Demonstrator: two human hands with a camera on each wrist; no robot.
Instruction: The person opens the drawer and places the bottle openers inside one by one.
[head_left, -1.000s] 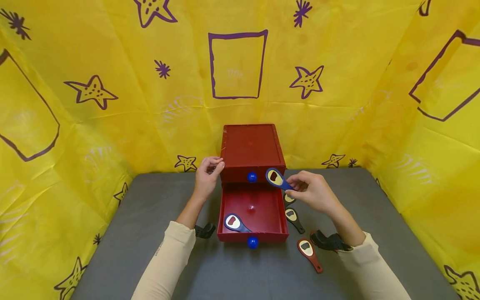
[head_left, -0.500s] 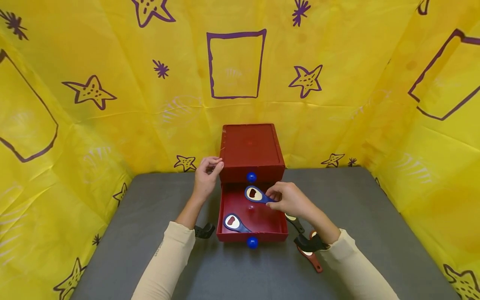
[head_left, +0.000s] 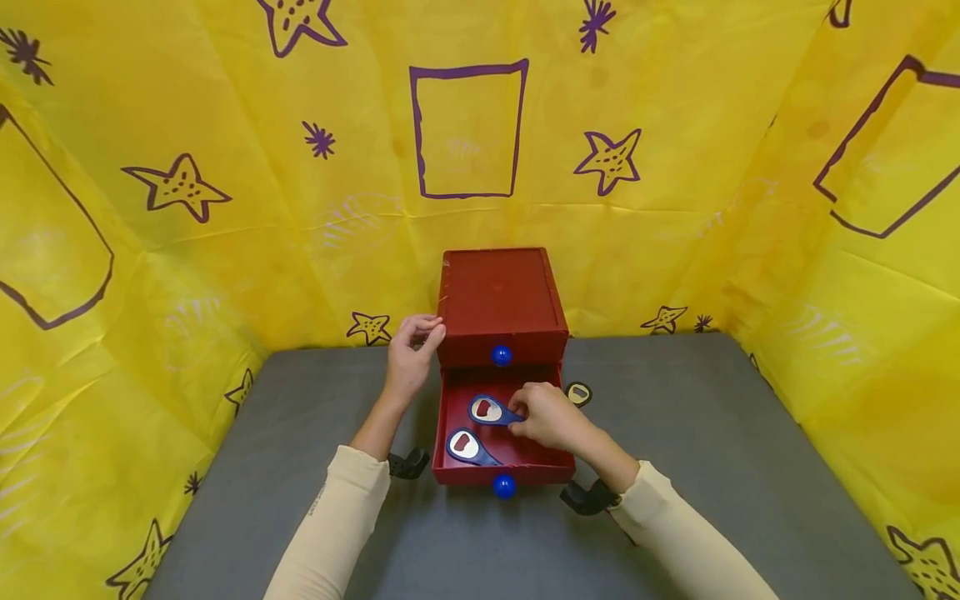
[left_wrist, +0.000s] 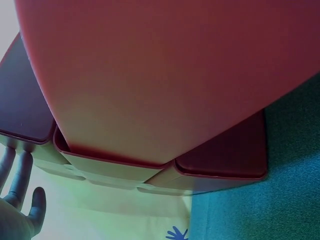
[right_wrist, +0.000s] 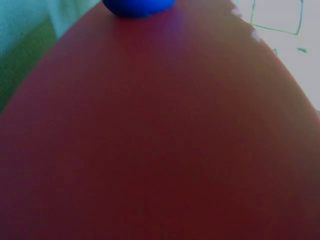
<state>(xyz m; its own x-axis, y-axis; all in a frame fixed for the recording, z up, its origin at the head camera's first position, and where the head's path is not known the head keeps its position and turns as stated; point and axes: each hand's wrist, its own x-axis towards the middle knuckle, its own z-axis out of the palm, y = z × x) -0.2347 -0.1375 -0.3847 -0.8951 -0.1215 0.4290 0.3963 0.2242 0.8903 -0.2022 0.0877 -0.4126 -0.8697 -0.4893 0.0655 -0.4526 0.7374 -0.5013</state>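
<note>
A red two-drawer cabinet (head_left: 498,292) stands in the middle of the table, its lower drawer (head_left: 468,476) pulled out. Over that drawer, in the head view, my right hand (head_left: 553,418) pinches the handle of a blue bottle opener (head_left: 500,413), its round head pointing left. Another blue bottle opener (head_left: 474,450) lies in the drawer's front left corner. My left hand (head_left: 410,360) rests its fingertips against the cabinet's upper left side; the left wrist view shows these fingers (left_wrist: 20,180) extended to it. Red drawer front and a blue knob (right_wrist: 139,7) fill the right wrist view.
A dark bottle opener (head_left: 573,388) lies on the grey table (head_left: 315,467) just right of the cabinet. The right forearm covers the table area where other openers lay. Yellow patterned cloth walls (head_left: 360,233) enclose the back and sides. A blue knob (head_left: 502,356) marks the upper drawer.
My right hand has carried the blue bottle opener left and down, from beside the cabinet into the lower drawer area. The left hand has stayed at the cabinet's side.
</note>
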